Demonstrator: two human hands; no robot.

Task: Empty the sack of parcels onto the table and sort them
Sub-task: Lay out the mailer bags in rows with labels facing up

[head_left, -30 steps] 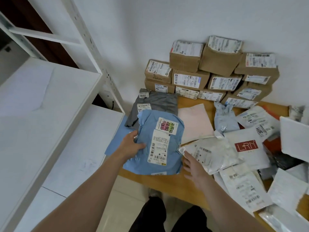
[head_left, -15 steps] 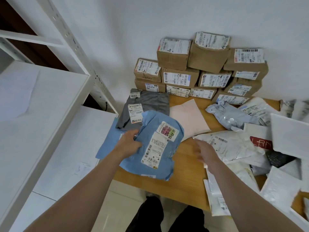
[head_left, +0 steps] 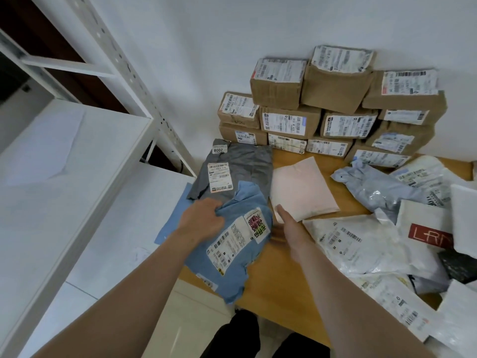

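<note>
At the near-left corner of the wooden table, the left hand curls its fingers into the top edge of the blue parcel, which lies label-up, overlaps the grey parcel and hangs off the table's front edge. Right hand is flat, fingers straight, tips at the near corner of the pink parcel. Off to the right sprawls a loose heap of mailers, with cardboard boxes stacked against the wall.

Boxes stand behind mailers on table; shelving left, perhaps touching.
</note>
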